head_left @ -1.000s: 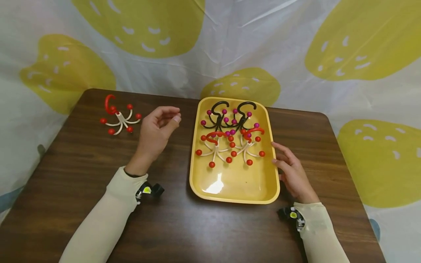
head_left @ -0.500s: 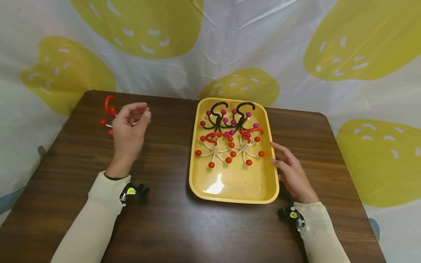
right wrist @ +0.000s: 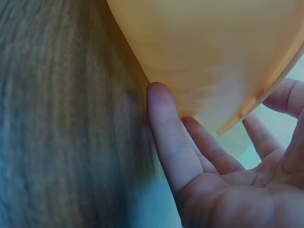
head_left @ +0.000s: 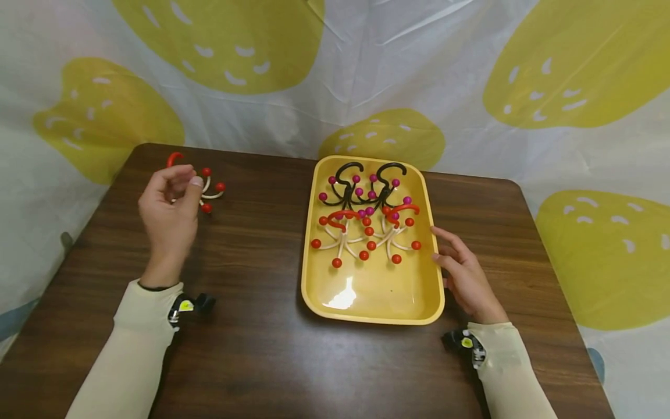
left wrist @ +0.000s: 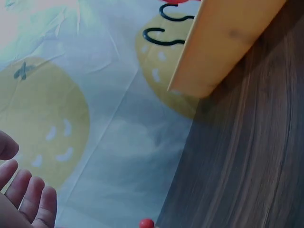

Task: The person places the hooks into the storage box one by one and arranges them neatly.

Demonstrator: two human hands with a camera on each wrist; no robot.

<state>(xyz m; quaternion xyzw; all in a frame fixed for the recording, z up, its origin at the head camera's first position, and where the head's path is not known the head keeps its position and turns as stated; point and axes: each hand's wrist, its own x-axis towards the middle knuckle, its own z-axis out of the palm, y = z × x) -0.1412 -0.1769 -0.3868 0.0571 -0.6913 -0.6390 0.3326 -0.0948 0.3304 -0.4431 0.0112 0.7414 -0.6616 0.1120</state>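
Note:
My left hand (head_left: pixel 170 218) is above the left of the table, in front of a white multi-arm hook hanger (head_left: pixel 220 187) with red balls and a red hook, hiding part of it. The left wrist view shows these fingers (left wrist: pixel 32 192) loosely bent and holding nothing; a red ball (left wrist: pixel 146 223) peeks in below. My right hand (head_left: pixel 468 279) touches the right side of the yellow tray (head_left: pixel 366 299). In the right wrist view its fingers (right wrist: pixel 166 123) lie against the tray's outer wall, fairly straight. Two black hangers (head_left: pixel 348 195) and two white-and-red hangers (head_left: pixel 344 233) lie inside the tray.
The dark wooden table (head_left: pixel 251 349) reaches back to a pale curtain (head_left: pixel 408 64) with large yellow fruit prints. In the left wrist view the tray's side wall (left wrist: pixel 223 47) stands up from the tabletop, black hooks (left wrist: pixel 164 37) showing beyond its rim.
My left hand has moved left, from beside the tray to over the lone white-and-red hanger, now covering its left part. The right hand and the tray have stayed put.

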